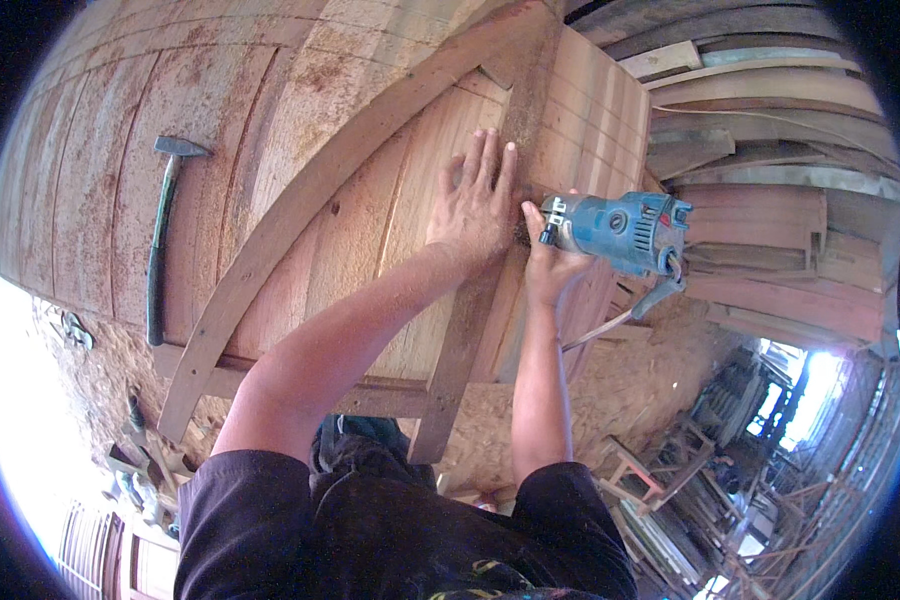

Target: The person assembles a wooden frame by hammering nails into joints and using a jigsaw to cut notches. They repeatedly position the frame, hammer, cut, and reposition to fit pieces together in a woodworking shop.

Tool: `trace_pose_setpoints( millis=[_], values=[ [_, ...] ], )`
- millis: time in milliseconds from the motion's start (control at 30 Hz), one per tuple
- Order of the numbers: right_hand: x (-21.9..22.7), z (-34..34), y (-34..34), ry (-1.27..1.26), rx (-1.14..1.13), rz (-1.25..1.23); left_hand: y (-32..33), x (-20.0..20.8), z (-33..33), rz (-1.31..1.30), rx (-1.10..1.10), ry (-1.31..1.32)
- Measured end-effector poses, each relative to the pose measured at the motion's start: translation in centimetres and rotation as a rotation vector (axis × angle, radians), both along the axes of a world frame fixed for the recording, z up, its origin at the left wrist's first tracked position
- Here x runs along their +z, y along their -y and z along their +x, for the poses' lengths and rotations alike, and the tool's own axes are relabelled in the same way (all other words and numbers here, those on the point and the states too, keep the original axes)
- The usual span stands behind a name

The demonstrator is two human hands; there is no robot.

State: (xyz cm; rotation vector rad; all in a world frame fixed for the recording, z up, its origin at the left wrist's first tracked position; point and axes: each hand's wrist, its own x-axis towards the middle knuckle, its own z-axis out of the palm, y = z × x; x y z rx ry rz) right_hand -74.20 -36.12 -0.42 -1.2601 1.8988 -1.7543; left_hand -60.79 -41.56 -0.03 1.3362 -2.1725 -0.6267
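The blue power tool (615,228) sits sideways, with its front end at the straight wood strip (532,110). The right hand (555,268) holds it near that end (some fingers hide behind it). The left hand (475,205) is flat, fingers stretched out on the big wood panel (410,180). Farther left are a curved wood strip (295,212) and a hammer (160,240). Boards (755,220) are piled off to the right.

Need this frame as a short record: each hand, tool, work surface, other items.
left hand: open, palm down on the woodwork
right hand: gripping the tool near its base
tool: blue corded power tool, body pointing right
work surface: plank panel with a curved wooden strip across it
hammer: lying on planks, left side
background: stacked boards, right
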Motion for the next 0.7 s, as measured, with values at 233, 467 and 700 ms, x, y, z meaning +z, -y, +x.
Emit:
trace_pose_setpoints(
  millis=[233, 467, 700],
  values=[
    [0.5, -0.1, 1.8, 0.022, 0.007, -0.043, 0.1, 0.0, 0.1, 0.017, -0.013, 0.000],
    [0.8, -0.2, 3.4, -0.030, 0.026, -0.060, 0.2, 0.2, 0.2, 0.027, -0.022, 0.009],
    [0.6, -1.3, 5.0, -0.069, 0.040, -0.078, 0.1, 0.4, 0.4, 0.044, -0.039, 0.006]
  ],
)
